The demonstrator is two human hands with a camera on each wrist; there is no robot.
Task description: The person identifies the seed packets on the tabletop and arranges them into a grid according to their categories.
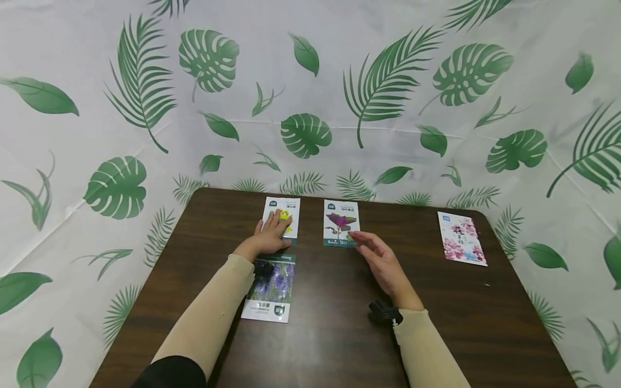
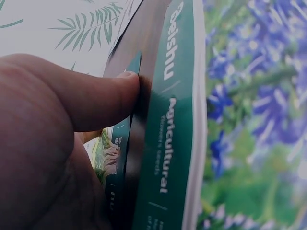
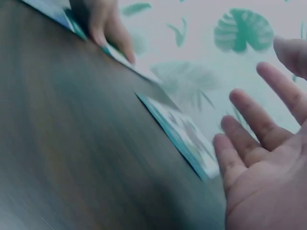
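Observation:
My left hand (image 1: 267,237) lies with spread fingers on a white seed packet with yellow flowers (image 1: 291,205) at the table's back left. Nearer me, partly under the left wrist, is a seed packet with blue-purple flowers (image 1: 276,285); its green band (image 2: 163,124) fills the left wrist view's middle. My right hand (image 1: 383,264) is beside the lower right corner of a seed packet with a purple-leaved plant (image 1: 339,215), fingers extended. In the right wrist view that packet (image 3: 184,134) lies past the fingertips, and nothing is in the palm.
A white packet with pink blossoms (image 1: 461,237) lies at the right of the dark wooden table (image 1: 335,334). A white cloth with green leaves (image 1: 271,64) hangs behind and around the table. A tiny pale scrap (image 1: 487,284) is below the pink packet.

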